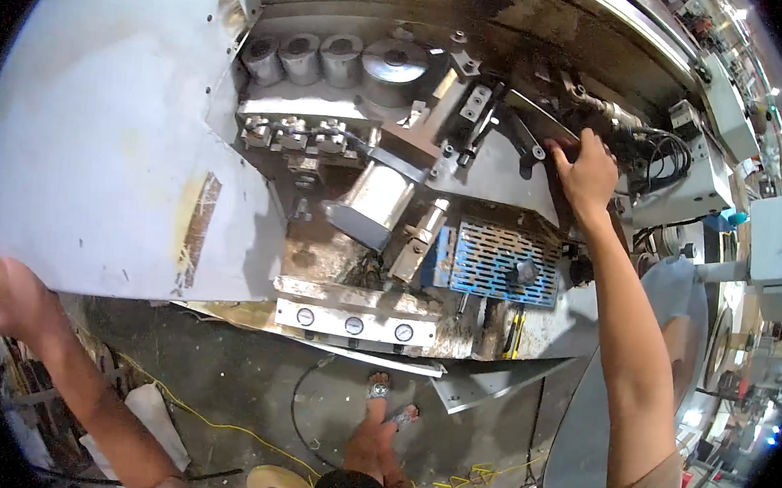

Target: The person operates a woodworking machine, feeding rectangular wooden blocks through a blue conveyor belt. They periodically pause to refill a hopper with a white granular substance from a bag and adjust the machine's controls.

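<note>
Machine inspection step: left hand [2, 294] at lower left props the big grey cover panel [99, 133] open, fingers spread flat on its edge, right hand [586, 172] at upper right, fingers curled onto a dark metal bracket [545, 119]; next move likely needs firmer grip there

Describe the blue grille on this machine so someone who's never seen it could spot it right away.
Start at the open machine under its raised grey cover. Below the right hand sits the blue grille, a slotted rectangular plate with a dark knob on it. It is the only blue part among grey, grimy metal.
</note>
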Demonstrator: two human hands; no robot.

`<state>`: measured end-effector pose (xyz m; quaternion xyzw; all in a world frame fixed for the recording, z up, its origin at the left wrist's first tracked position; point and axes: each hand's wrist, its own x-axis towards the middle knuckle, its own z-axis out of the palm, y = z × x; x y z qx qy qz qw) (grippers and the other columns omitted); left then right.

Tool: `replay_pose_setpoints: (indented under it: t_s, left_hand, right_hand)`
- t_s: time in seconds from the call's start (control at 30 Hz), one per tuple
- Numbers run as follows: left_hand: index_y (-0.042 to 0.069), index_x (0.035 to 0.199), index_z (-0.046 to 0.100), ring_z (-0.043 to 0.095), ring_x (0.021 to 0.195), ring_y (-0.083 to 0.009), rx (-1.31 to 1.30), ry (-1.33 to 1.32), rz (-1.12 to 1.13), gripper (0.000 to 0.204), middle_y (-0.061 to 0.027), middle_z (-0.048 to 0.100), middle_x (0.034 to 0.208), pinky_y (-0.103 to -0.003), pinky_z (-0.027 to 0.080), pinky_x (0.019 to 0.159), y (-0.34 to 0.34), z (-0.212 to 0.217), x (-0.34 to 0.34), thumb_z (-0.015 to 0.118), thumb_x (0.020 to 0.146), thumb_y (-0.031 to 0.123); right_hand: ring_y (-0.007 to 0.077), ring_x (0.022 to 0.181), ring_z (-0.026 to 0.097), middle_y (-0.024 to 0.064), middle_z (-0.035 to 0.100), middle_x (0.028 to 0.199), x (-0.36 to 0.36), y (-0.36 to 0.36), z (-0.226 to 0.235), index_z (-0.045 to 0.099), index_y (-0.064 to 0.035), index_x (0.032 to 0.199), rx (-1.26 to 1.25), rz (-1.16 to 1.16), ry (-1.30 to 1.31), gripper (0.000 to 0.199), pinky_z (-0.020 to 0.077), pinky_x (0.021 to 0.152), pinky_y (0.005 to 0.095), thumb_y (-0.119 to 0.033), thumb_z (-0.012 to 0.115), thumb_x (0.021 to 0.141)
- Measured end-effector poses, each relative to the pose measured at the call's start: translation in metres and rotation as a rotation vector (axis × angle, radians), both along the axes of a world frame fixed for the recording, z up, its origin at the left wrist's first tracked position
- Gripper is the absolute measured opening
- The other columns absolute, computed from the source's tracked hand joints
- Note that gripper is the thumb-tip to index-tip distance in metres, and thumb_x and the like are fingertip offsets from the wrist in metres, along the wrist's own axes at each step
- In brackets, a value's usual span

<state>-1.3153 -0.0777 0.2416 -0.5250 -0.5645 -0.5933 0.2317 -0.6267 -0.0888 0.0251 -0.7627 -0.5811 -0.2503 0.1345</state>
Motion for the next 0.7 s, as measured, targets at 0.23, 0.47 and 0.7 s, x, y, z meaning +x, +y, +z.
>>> replay_pose_setpoints:
  t_s: [0.23, 0.47, 0.7]
  left_hand:
    - [-0.007, 0.134, 0.067, 0.066, 0.108, -0.0264, 0.046, 0.244, -0.054, 0.033, -0.0186, 0.071, 0.13, -0.039, 0.049, 0.105, -0.001, -0.007, 0.012, 0.061, 0.108, 0.012]
    - [-0.008, 0.132, 0.061, 0.062, 0.116, -0.0234, 0.107, -0.12, -0.324, 0.041, -0.0181, 0.068, 0.13, -0.039, 0.047, 0.111, -0.001, 0.006, 0.067, 0.072, 0.105, 0.021]
    - [-0.005, 0.122, 0.065, 0.065, 0.112, -0.0206, 0.171, -0.192, -0.39, 0.032, -0.0157, 0.071, 0.124, -0.038, 0.05, 0.108, 0.001, 0.004, 0.069, 0.074, 0.104, 0.02]
  right_hand:
    - [0.0414, 0.084, 0.071, 0.0145, 0.073, 0.092, -0.007, 0.001, 0.0, 0.061, -0.0065, 0.097, -0.017, -0.089, 0.004, 0.054, 0.0564, 0.072, 0.0525, -0.051, 0.087, 0.083]
    - [0.0387, 0.079, 0.071, 0.0142, 0.071, 0.087, -0.016, 0.005, -0.001, 0.062, -0.005, 0.093, 0.039, -0.117, -0.06, 0.06, 0.0571, 0.067, 0.0501, -0.057, 0.089, 0.079]
    - [0.039, 0.076, 0.071, 0.0151, 0.07, 0.085, -0.024, 0.009, 0.0, 0.061, -0.0046, 0.089, 0.056, -0.17, -0.081, 0.067, 0.0563, 0.067, 0.0491, -0.064, 0.089, 0.076]
